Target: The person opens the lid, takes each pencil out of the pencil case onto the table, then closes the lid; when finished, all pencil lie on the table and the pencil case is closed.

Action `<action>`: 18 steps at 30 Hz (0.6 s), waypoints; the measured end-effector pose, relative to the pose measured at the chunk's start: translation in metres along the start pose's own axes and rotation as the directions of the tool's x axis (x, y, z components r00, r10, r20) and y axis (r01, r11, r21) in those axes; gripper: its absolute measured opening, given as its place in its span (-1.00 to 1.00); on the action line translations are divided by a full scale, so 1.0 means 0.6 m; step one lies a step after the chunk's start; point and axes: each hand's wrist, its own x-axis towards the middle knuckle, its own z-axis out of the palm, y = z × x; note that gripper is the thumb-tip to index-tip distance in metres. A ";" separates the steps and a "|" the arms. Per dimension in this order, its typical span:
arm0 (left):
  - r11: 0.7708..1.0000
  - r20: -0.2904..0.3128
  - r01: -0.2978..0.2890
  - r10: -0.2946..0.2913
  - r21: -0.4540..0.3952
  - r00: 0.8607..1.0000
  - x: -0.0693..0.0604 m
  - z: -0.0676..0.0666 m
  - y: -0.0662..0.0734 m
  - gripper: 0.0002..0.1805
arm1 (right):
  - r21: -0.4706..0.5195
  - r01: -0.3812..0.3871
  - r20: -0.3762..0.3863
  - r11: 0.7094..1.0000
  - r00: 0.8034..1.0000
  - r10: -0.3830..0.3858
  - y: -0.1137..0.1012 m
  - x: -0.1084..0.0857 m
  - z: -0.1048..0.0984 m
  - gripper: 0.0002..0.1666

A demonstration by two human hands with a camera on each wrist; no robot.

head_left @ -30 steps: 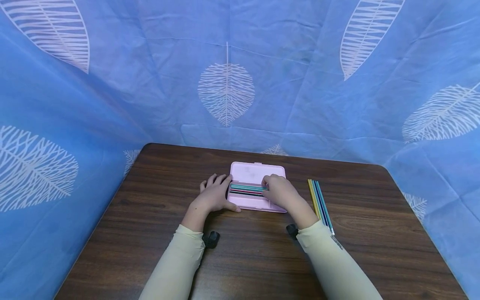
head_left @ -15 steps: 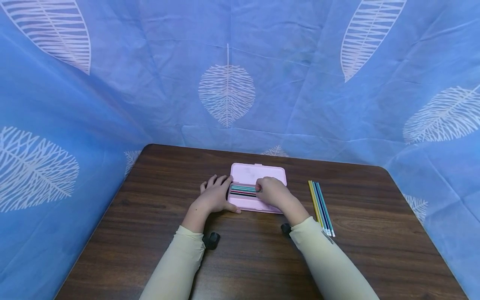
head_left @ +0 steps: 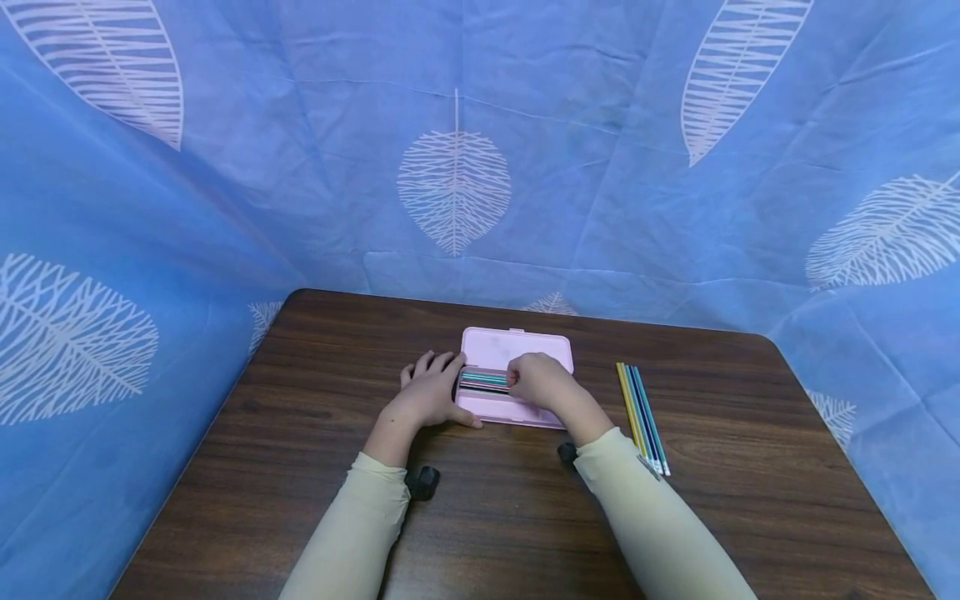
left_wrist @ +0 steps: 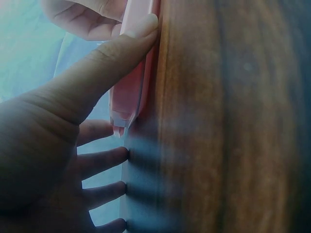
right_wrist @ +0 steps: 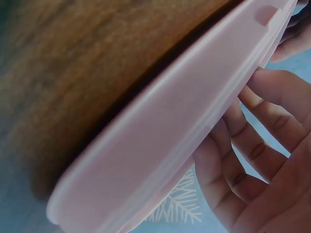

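A pink pencil case (head_left: 517,341) lies on the table with its lid laid back. Inside it is a row of pencils (head_left: 482,382), teal, dark and reddish, their right portion covered by my right hand (head_left: 546,385). That hand's fingers are curled down into the case; in the right wrist view they dip behind its front wall (right_wrist: 141,131), so what the fingertips touch is hidden. My left hand (head_left: 429,395) steadies the case's left end. Its straight thumb (left_wrist: 116,58) presses the front side, while the other fingers spread out beside the left end.
Several loose pencils (head_left: 642,417), yellow, dark blue and teal, lie side by side right of the case, near my right forearm. The table (head_left: 495,517) is dark wood. A blue cloth (head_left: 570,192) with white leaf prints hangs behind and beside it.
My right hand has shifted left along the pencils in the case, covering more of them. The left hand and the case have stayed where they were.
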 end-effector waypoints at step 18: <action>1.000 0.014 0.002 -0.002 0.018 1.000 0.001 0.000 -0.001 0.35 | -0.083 0.069 0.015 0.994 0.998 -0.068 -0.006 0.011 -0.001 -0.74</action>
